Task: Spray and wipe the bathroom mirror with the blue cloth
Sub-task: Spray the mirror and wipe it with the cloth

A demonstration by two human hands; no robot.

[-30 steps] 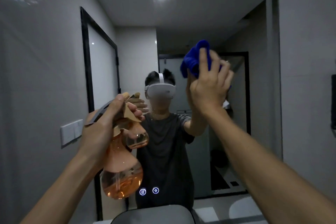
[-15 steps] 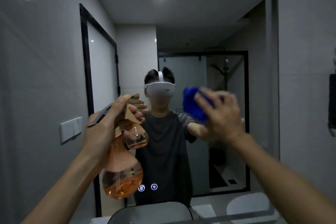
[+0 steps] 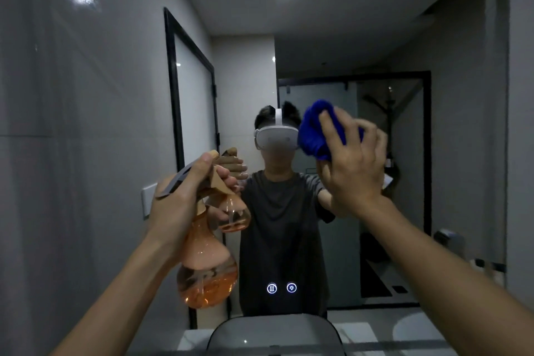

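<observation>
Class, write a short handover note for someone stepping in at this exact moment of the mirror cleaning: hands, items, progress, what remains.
Left hand: gripping the orange translucent spray bottle by its grey trigger head, raised toward the glass.
Right hand: pressing the bunched blue cloth to the large wall mirror, right of centre.
Done: wiping is under way; whether spray went on cannot be told.
Left: wipe the rest, probably top and left.

The right hand (image 3: 354, 170) is blurry and covers most of the blue cloth (image 3: 313, 130). The left hand (image 3: 180, 199) hides the top of the spray bottle (image 3: 206, 274). Both arms run off the bottom edge. The two small glowing signs (image 3: 281, 288) are too small to read.
</observation>
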